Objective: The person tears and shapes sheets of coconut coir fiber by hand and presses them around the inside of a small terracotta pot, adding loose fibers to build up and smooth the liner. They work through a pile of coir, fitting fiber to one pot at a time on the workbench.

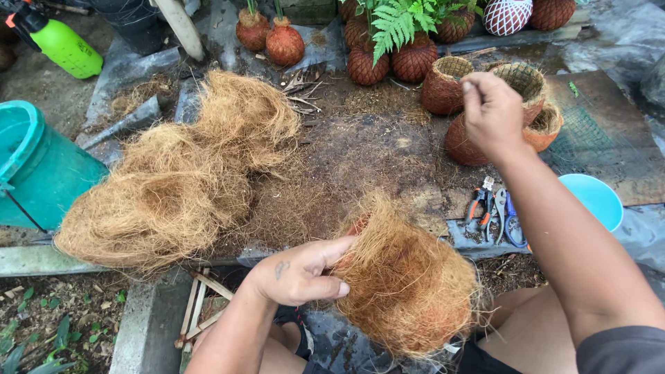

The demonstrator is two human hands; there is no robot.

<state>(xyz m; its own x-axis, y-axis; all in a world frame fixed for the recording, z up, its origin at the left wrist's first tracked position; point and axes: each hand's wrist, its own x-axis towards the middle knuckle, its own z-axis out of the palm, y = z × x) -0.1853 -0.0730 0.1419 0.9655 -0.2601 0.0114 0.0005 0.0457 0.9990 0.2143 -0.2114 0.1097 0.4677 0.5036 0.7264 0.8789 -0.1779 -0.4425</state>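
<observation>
Dirt-strewn outdoor ground (374,145); left hand (298,273) grips fibre ball (409,284), right hand (493,111) closed, raised.

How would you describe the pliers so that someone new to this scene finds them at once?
Start at the light blue bowl on the right and look just left of it. The pliers lie beside blue-handled scissors; only the pliers have orange and black grips.

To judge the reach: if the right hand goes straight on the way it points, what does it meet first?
Probably the woven baskets: the right hand is raised before them, fingers bent towards them. Depth is unclear.
</observation>
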